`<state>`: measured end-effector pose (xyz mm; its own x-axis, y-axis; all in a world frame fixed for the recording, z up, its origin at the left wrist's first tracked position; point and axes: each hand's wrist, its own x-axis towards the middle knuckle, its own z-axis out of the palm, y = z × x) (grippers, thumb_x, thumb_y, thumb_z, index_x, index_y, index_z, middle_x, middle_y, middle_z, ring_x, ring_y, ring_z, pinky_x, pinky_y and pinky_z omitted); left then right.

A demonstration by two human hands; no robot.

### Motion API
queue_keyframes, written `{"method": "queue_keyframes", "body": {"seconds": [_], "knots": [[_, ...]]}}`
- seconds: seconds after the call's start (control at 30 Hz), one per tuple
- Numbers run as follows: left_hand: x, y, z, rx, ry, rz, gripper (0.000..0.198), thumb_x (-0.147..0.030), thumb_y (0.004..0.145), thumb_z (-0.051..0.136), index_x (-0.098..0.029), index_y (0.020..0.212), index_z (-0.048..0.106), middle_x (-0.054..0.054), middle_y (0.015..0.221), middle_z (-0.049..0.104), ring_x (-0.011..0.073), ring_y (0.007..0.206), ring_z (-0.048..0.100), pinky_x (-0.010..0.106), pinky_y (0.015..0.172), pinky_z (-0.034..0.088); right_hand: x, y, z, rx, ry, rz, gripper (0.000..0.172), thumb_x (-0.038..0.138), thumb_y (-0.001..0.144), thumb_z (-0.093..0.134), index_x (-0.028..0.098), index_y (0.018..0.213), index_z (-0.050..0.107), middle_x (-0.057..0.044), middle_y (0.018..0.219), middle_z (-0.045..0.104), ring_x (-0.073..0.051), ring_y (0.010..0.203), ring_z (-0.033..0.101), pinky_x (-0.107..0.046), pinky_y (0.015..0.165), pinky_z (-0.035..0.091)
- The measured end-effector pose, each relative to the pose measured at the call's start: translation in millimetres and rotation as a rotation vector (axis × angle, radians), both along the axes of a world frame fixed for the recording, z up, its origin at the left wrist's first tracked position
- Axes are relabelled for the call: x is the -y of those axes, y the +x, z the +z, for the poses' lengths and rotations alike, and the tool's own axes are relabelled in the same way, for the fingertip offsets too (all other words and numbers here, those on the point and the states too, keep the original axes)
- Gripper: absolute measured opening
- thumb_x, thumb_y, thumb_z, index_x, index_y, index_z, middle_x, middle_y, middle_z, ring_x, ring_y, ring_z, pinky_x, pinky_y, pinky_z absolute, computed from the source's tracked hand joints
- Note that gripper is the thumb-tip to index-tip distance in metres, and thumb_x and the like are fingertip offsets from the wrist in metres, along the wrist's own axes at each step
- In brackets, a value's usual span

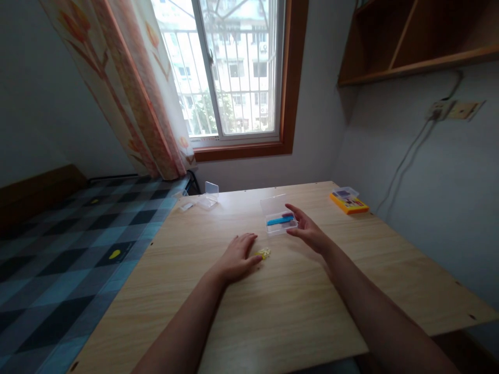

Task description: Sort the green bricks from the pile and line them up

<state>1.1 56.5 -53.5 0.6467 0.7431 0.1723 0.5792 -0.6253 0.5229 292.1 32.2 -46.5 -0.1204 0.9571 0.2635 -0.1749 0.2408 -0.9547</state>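
My left hand lies flat on the table with its fingers stretched out. Its thumb reaches to a small pile of yellow and pale pieces, too small to name. My right hand spans the right end of a clear plastic box, thumb at the front corner and fingers at the back. The box stands with its clear lid raised. Inside it lies a blue bar-shaped object, with something dark and purplish behind it.
Clear plastic cases sit at the table's far left corner, one with its lid up. An orange-yellow box with a clear case on top stands at the right edge. A checked bed adjoins the wooden table on the left.
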Motion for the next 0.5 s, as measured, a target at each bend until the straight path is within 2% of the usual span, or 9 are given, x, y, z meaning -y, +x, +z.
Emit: {"method": "queue_keyframes", "body": {"seconds": [0.1, 0.17, 0.37, 0.5], "knots": [[4.5, 3.0, 1.4, -0.241, 0.069, -0.075, 0.089, -0.066, 0.078, 0.069, -0.019, 0.150, 0.045, 0.018, 0.159, 0.039, 0.0374, 0.150, 0.030, 0.060, 0.123, 0.017, -5.9, 15.6, -4.9, -0.005, -0.060, 0.001, 0.081, 0.024, 0.072, 0.083, 0.028, 0.145, 0.049, -0.008, 0.132, 0.056, -0.019, 0.107, 0.061, -0.036, 0.096, 0.049], [6.3, 6.2, 0.0, -0.314, 0.101, -0.094, 0.098, -0.071, 0.075, 0.069, -0.019, 0.154, 0.041, 0.018, 0.162, 0.033, 0.0382, 0.152, 0.024, 0.060, 0.123, 0.014, -7.8, 20.5, -9.1, -0.027, -0.095, 0.005, 0.078, 0.021, 0.069, 0.083, 0.026, 0.141, 0.053, -0.007, 0.128, 0.058, -0.018, 0.104, 0.061, -0.034, 0.094, 0.048], [5.1, 16.6, -6.8, -0.358, 0.147, -0.053, 0.092, -0.075, 0.084, 0.056, -0.021, 0.156, 0.035, 0.018, 0.163, 0.028, 0.0357, 0.153, 0.022, 0.058, 0.123, 0.013, -5.9, 16.8, -13.4, -0.105, -0.154, 0.091, 0.075, 0.016, 0.064, 0.082, 0.026, 0.135, 0.060, -0.005, 0.123, 0.061, -0.018, 0.103, 0.062, -0.032, 0.091, 0.051], [1.9, 28.3, -6.6, -0.361, 0.152, -0.022, 0.090, -0.073, 0.085, 0.055, -0.020, 0.156, 0.037, 0.019, 0.163, 0.028, 0.0365, 0.152, 0.023, 0.059, 0.123, 0.014, -4.1, 11.4, -12.0, -0.161, -0.197, 0.166, 0.072, 0.010, 0.059, 0.079, 0.026, 0.128, 0.064, -0.005, 0.118, 0.063, -0.020, 0.103, 0.062, -0.032, 0.083, 0.057]]}}
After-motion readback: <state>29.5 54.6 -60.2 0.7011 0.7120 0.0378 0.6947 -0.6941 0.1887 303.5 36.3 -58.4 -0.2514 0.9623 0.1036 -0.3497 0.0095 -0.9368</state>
